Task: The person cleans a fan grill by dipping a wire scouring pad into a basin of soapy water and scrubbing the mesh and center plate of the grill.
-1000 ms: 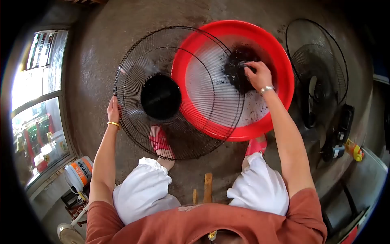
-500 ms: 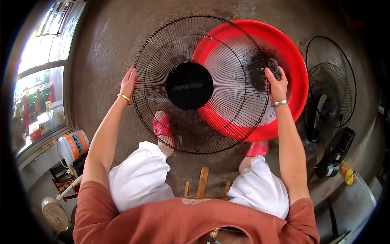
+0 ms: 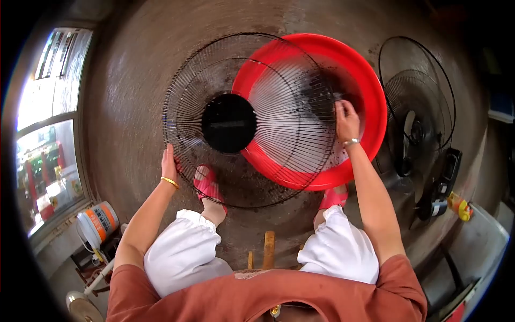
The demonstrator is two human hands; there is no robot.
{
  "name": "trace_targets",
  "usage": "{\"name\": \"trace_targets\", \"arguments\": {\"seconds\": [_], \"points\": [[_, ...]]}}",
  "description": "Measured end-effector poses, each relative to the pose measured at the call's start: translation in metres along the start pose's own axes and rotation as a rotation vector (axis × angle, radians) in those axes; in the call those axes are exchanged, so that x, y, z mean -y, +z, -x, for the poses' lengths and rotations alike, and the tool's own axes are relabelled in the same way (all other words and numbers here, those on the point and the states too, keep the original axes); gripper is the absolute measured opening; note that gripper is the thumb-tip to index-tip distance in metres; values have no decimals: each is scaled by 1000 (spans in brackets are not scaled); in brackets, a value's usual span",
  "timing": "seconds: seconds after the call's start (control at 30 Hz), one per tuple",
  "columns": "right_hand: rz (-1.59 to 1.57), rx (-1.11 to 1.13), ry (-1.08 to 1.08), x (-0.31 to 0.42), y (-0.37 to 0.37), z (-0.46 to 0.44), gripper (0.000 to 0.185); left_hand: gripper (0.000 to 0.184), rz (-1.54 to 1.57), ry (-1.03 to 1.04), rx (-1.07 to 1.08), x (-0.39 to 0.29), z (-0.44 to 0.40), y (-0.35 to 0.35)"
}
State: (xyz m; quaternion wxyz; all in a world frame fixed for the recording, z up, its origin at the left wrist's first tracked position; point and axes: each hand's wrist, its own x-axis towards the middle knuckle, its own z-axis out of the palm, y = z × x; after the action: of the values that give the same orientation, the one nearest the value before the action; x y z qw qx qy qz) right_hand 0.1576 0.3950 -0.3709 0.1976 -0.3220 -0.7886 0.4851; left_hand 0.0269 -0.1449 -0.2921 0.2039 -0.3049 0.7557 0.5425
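Observation:
A round black wire fan grille (image 3: 289,142) with a solid black centre disc (image 3: 229,123) is held up in front of me, its right half over a red basin (image 3: 370,70) of sudsy water. My left hand (image 3: 169,162) is at the grille's lower left rim, fingers against the wires. At the right rim, my right hand (image 3: 347,121) has its fingers closed around the edge. A small dark blur at those fingertips may be a scouring pad, but I cannot make it out. Something dark, also blurred, shows behind the wires in the basin.
On the right, a dismantled black fan (image 3: 413,129) with a large wire ring stands on the wet floor (image 3: 129,107). A white and orange bucket (image 3: 97,221) is at the left by a glass door (image 3: 51,166). Wooden stool parts (image 3: 269,249) show between my legs.
The grille has shifted left and slightly down in view. My left hand has slid lower along its rim. The dark mesh pad in my right hand was clearer before.

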Motion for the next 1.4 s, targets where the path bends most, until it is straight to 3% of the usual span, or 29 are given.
{"name": "trace_targets", "arguments": {"seconds": [0.03, 0.1, 0.13, 0.2, 0.3, 0.4, 0.43, 0.53, 0.6, 0.63, 0.73, 0.8, 0.9, 1.0, 1.07, 1.13, 1.2, 1.27, 1.3, 1.4], "points": [[359, 138, -95, -1, -4, 1, 29, 50, -1, 99, -95, 0, -14, 0], [439, 65, -105, 18, -14, -7, 35, 62, -4, 214, -134, -6, -29, 0], [481, 42, -103, 30, -20, -7, 38, 72, -96, 93, -84, -16, -28, -12], [612, 29, -160, 27, -27, -20, 51, 66, -129, 241, -167, -21, -40, -10], [856, 403, -67, 0, -24, -32, 51, 64, -64, 243, -141, -42, -29, 5], [282, 307, 216, 6, -25, -39, 44, 64, -133, 133, -140, -56, -17, 8], [98, 175, 135, 20, -25, -36, 38, 66, -135, 119, -125, -58, -17, 8], [-459, 116, 91, 77, -25, -22, 37, 66, -139, 105, -84, -64, -9, 12], [-397, 52, -160, 94, -8, -8, 37, 65, -65, 161, -144, -63, -8, 23], [-144, -10, -290, 97, -1, 3, 34, 65, -59, 188, -164, -58, -15, 21], [177, -1, -135, 54, 3, 7, 27, 64, -91, 235, -155, -60, -33, 4], [406, 186, 11, 33, -16, 4, 25, 65, -150, 222, -171, -68, -32, 0], [168, -6, -2, 34, -29, 4, 28, 67, -261, 176, -201, -73, -31, -6], [-276, 28, 62, 91, -30, 23, 33, 66, -243, 200, -209, -67, -38, -4], [-101, -71, -224, 98, -15, 41, 32, 65, -236, 209, -216, -68, -29, 2], [-63, -24, -74, 81, -6, 53, 32, 64, -216, 185, -215, -69, -28, 3], [248, 138, 95, 30, -9, 48, 31, 63, -217, 194, -216, -66, -31, -5], [176, 143, 95, 9, -17, 41, 30, 62, -228, 198, -220, -65, -42, -9], [-42, 39, 35, 20, -20, 32, 29, 62, -241, 186, -228, -61, -46, -12], [-387, 94, 124, 98, -31, 21, 29, 63, -261, 242, -243, -59, -32, -7]]}}
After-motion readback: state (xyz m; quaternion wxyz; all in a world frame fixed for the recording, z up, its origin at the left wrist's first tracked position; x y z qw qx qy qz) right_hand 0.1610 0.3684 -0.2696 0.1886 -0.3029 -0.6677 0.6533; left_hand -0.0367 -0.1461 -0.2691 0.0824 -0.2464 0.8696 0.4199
